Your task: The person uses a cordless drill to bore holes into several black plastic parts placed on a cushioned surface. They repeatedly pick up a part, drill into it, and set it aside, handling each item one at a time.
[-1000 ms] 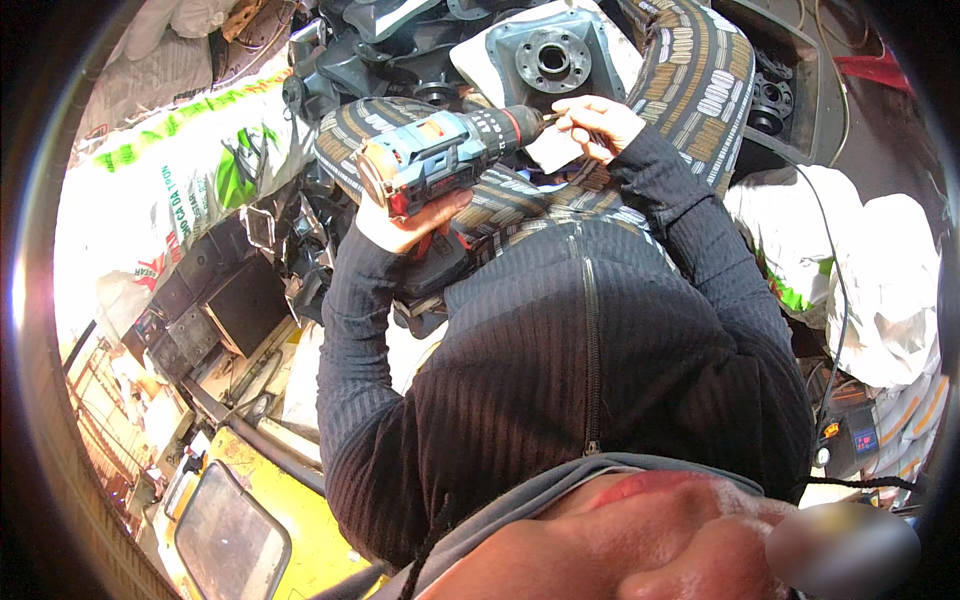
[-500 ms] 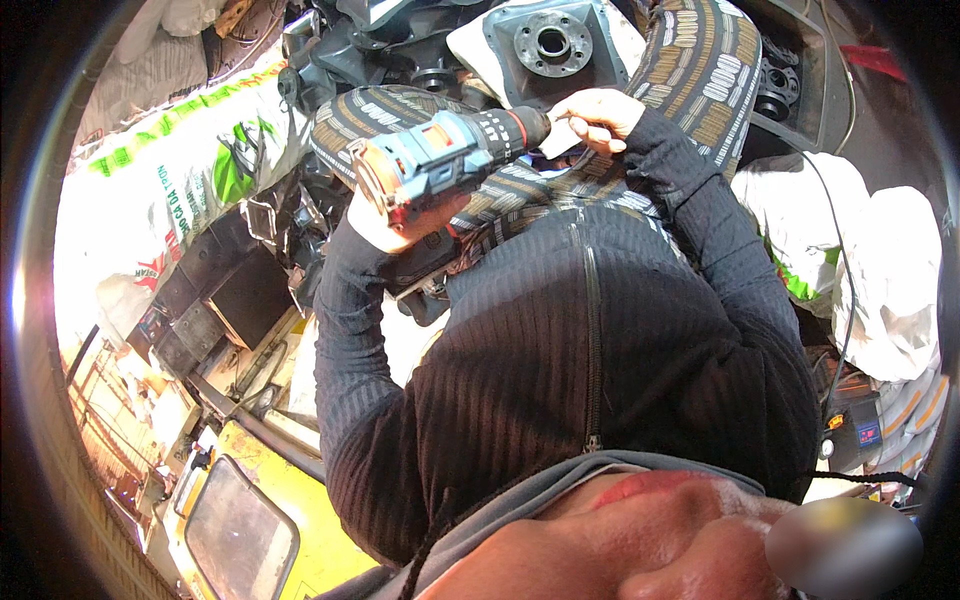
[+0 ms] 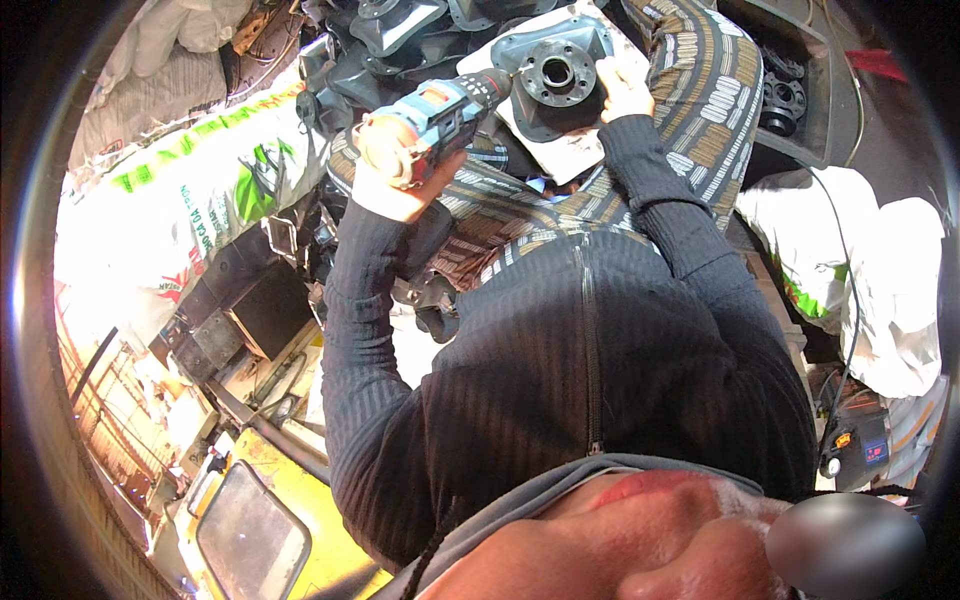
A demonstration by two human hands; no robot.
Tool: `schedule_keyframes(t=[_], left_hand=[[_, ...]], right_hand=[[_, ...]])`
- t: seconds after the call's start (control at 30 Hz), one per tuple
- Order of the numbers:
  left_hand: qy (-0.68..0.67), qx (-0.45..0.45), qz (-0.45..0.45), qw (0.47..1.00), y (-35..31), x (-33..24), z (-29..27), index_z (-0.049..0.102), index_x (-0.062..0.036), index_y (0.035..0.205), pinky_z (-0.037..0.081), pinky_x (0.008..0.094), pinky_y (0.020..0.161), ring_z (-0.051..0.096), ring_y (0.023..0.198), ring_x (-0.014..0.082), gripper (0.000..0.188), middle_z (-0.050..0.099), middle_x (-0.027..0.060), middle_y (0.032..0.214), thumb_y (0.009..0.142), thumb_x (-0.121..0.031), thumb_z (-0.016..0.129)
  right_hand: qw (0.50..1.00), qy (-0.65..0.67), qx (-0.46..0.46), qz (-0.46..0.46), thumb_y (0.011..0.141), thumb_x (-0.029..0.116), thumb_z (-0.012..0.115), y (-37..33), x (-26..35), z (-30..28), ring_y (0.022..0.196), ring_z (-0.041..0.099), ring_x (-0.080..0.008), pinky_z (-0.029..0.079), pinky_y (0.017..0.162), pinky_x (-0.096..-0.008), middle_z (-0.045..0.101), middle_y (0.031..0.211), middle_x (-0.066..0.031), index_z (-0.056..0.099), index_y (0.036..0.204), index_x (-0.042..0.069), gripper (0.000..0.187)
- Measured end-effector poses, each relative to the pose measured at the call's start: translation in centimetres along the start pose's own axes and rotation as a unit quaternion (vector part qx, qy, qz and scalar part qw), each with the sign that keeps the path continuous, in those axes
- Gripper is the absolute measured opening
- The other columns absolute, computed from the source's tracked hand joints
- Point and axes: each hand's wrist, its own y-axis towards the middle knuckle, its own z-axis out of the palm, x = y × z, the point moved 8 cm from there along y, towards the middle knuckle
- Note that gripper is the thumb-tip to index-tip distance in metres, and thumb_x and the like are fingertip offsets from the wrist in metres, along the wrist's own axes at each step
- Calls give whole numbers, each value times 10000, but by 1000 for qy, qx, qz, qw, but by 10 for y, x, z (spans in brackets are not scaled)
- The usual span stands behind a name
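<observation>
1. Landmark = flanged part (image 3: 557, 94), dark round hub with bolt holes on a squarish grey housing; sits on a white sheet (image 3: 570, 158) between the legs in patterned trousers (image 3: 705, 100); hub face turned up toward the camera.
2. Left hand (image 3: 400, 203): grip clenched around the handle of the blue drill (image 3: 430, 118); hand lies left of the flanged part and nearer the body; handle mostly hidden under the tool.
3. Key relation: drill's long axis slants from the rear, low on the left, up to the chuck (image 3: 488, 88), which aims at the left rim of the flanged part; nose just beside that rim; actual contact cannot be told.
4. Right hand (image 3: 628, 92): at the right edge of the flanged part, fingers bent; cannot tell if the grip grasps the edge, holds something small or just rests there.
5. Nearer hand = right, right beside the hub; left is farther off, though its drill spans most of the gap; part lies between drill nose and right fingers.
6. Around the flanged part: heap of similar dark parts (image 3: 395, 28) beyond it to the left; crate (image 3: 830, 140) well to its right, past the trouser leg.
</observation>
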Motion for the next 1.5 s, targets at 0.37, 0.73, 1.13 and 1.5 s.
schedule_keyframes(t=[0.37, 0.73, 1.13, 1.5], left_hand=[[87, 42, -4, 995, 31, 15, 17, 588, -41, 1048, 475, 335, 767, 608, 880, 213, 397, 627, 95, 965, 683, -128, 717], [127, 53, 73, 988, 27, 21, 26, 616, -42, 991, 477, 308, 757, 611, 838, 170, 328, 634, 80, 906, 689, -125, 716], [172, 156, 16, 973, 83, -2, 24, 601, -83, 980, 507, 365, 706, 622, 796, 311, 371, 636, 151, 872, 725, -348, 653], [102, 194, -62, 974, 97, 4, 30, 616, -73, 963, 508, 353, 715, 631, 818, 284, 357, 645, 141, 879, 713, -325, 652]], right_hand=[[969, -239, -36, -50, 663, 349, 772, 9, -15, 1, 563, 499, -89, 417, 522, -233, 602, 749, -35, 631, 947, 24, 455], [958, -286, -30, 23, 692, 292, 763, -10, -3, 4, 606, 561, -109, 481, 530, -257, 622, 737, -55, 607, 907, 7, 389], [985, -161, 5, 55, 728, 206, 726, -6, -22, 9, 606, 607, -167, 545, 474, -274, 586, 830, -113, 531, 958, -42, 390], [995, -68, 12, 67, 753, 159, 699, -15, -22, 16, 668, 586, -167, 564, 500, -296, 535, 813, -110, 488, 991, -42, 376]])
